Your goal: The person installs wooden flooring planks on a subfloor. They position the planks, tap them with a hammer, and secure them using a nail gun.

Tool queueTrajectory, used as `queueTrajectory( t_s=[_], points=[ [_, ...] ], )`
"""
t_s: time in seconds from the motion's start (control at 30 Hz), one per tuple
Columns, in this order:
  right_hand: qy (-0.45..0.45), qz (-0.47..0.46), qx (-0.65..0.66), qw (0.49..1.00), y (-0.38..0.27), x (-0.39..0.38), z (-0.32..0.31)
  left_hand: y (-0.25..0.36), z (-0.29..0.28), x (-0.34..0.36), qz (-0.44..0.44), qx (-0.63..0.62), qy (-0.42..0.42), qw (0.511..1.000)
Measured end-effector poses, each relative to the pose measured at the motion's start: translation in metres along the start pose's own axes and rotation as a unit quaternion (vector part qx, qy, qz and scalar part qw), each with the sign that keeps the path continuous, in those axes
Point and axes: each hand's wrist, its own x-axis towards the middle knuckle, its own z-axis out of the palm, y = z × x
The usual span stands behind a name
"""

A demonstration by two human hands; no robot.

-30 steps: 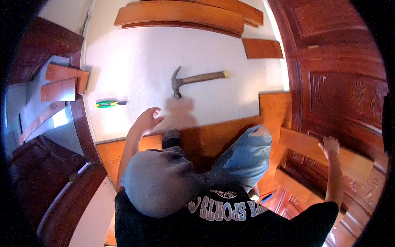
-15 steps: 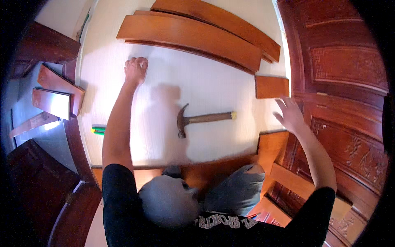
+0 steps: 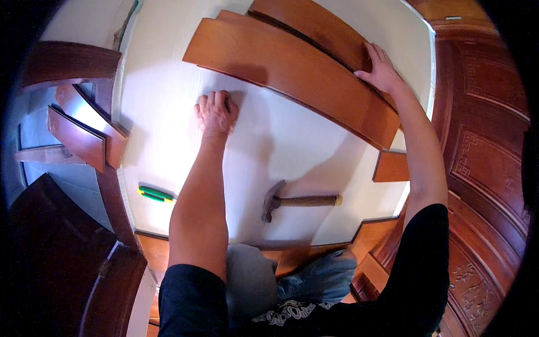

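My left hand is on the white sheet, fingers curled down just below a stack of reddish-brown planks; whatever is under the fingers is hidden. My right hand reaches onto the stack's right part, fingers apart and touching the back plank, thumb by the gap between planks. A claw hammer with a wooden handle lies on the sheet below my hands. A green and yellow utility knife lies left of my left forearm.
Short boards lean at the left beside a dark wooden frame. A small plank lies right of the hammer. Carved wooden panels line the right side. Laid planks run along the near edge, where my legs are.
Both hands have moved forward from beside my knees. My right hand has reached the stacked planks, and my left is now curled on the sheet. The view has shifted with my lean.
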Motion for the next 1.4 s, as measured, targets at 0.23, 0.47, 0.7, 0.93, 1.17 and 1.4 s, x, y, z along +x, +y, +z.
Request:
queueTrajectory(
  t_s=[0.23,0.47,0.7,0.93,1.17,1.4],
  points=[
    [-0.09,0.019,0.001,0.996,0.002,0.024,-0.01,-0.005,-0.002,0.002,-0.018,0.009,-0.025,1.0],
    [-0.034,0.055,-0.078,0.995,-0.004,0.027,-0.028,-0.007,-0.006,0.003,-0.022,-0.012,-0.037,0.999],
    [0.132,0.011,-0.18,0.975,0.003,-0.042,-0.128,-0.005,-0.006,0.001,-0.013,0.006,-0.037,0.999],
    [0.078,0.004,-0.098,0.992,-0.106,-0.223,-0.103,-0.01,0.018,-0.007,0.023,-0.06,-0.063,0.996],
    [0.004,-0.04,0.054,0.998,-0.224,-0.379,0.005,-0.148,0.011,-0.125,-0.035,-0.557,-0.181,0.81],
    [-0.036,-0.103,0.11,0.988,-0.317,-0.459,0.083,-0.178,-0.178,-0.348,-0.31,-0.741,-0.253,0.54]
  ],
)
